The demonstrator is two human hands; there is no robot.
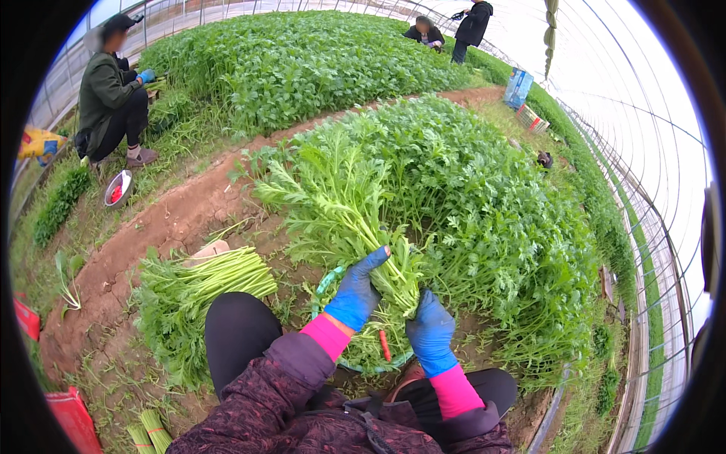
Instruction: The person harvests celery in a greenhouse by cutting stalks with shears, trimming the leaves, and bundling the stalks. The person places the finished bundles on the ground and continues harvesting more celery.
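My left hand (360,286), in a blue glove with the thumb tip bare, is closed around a bunch of leafy green stems (363,221), which fans out up and to the left. At the lower ends of the stems is my right hand (431,326), also blue-gloved, its fingers closed against them. Below the bunch, between my knees, lies a round basin with a green rim (379,369) holding loose leaves and a red-handled tool (384,345). Beside my left knee a pile of cut greens (210,289) rests on the ground, pale stem ends to the right.
Uncut leafy greens (482,215) stand ahead and right. A dirt ridge (187,210) runs past the left. A co-worker (110,96) crouches at upper left near a metal bowl (126,184). Tied bundles (152,431) and a red crate (74,417) lie lower left; two people are far off.
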